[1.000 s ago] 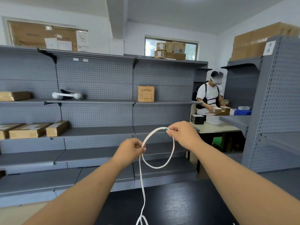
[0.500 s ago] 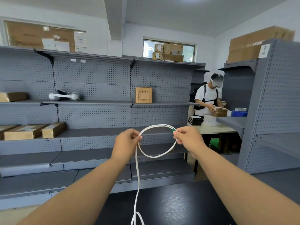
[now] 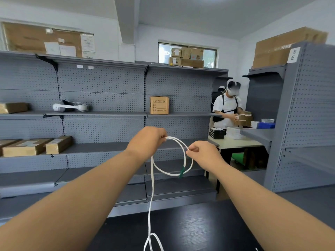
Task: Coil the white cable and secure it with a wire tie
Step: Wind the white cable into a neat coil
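Your left hand (image 3: 146, 142) has its fingers clamped on the top of the white cable (image 3: 152, 192), whose loop hangs in the air between your hands. Your right hand (image 3: 203, 153) pinches the loop's right side with its fingers. The green end (image 3: 181, 172) dangles near the loop's bottom, and the tail drops over the black tabletop (image 3: 190, 229). On the shelf (image 3: 108, 114) behind, the cardboard box (image 3: 159, 105) is closed, its contents hidden.

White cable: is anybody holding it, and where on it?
Yes. The left hand pinches the white cable at the loop's top; the right hand pinches the loop's right side, above the green tip.
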A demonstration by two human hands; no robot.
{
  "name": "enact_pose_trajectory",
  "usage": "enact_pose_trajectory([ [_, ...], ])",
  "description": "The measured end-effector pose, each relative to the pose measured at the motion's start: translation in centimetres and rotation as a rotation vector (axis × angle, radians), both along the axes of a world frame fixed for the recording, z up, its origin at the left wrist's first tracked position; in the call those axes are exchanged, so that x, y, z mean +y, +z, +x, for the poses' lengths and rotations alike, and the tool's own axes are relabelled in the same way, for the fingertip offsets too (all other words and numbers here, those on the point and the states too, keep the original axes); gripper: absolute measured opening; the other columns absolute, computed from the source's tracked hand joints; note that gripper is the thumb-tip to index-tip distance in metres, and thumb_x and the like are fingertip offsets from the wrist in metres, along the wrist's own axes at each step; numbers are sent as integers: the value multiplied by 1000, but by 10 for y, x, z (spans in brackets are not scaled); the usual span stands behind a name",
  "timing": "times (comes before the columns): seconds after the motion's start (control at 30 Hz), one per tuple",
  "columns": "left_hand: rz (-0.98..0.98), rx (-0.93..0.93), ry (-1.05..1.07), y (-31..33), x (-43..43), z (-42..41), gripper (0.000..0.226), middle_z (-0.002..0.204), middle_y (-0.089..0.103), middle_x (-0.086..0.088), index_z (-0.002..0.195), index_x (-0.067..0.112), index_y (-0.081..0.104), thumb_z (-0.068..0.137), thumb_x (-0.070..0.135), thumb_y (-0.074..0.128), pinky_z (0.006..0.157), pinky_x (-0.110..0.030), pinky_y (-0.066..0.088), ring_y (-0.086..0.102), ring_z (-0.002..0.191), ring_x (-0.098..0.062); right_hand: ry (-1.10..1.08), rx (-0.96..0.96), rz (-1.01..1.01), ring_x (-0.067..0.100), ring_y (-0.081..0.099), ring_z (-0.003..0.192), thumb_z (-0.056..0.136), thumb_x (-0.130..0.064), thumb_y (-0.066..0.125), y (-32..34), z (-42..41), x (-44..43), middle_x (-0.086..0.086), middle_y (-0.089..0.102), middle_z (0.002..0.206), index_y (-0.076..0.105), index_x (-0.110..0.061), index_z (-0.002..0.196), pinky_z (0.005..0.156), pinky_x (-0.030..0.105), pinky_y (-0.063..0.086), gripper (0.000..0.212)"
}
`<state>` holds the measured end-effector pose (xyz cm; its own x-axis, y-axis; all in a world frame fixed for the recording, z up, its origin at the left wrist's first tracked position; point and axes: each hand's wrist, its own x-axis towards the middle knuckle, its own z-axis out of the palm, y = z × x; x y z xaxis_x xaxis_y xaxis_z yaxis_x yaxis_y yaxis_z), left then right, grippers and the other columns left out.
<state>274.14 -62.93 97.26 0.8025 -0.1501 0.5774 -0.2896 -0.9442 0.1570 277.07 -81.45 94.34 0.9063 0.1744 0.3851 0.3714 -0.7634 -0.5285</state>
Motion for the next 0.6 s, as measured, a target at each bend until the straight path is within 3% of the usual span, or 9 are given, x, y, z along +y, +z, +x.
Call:
enact_pose_trajectory([
  [0.23,204,2,-2,-3,-4,3,20,94,64,-11,102,11,61,96,21,45,68,-35,44,58,85,-28,127,15,-143,22,63,99,89,-16,53,12,-8,16,3,70,105,69,-17,103,88,36,52,21],
  [0.43,291,25,-4,-8,-3,7,20,95,62,-10,104,12,60,97,20,43,63,-33,41,59,86,-29,137,-29,-198,22,63,94,90,-32,56,8,-6,23,4,70,99,68,-17,101,85,38,51,22],
  [0.6,235,32,-40,-15,-2,10,19,92,63,-9,104,15,61,96,22,46,70,-36,50,59,85,-29,100,-110,-268,24,60,86,93,-29,54,10,-5,27,10,69,90,71,-11,95,75,34,46,25],
])
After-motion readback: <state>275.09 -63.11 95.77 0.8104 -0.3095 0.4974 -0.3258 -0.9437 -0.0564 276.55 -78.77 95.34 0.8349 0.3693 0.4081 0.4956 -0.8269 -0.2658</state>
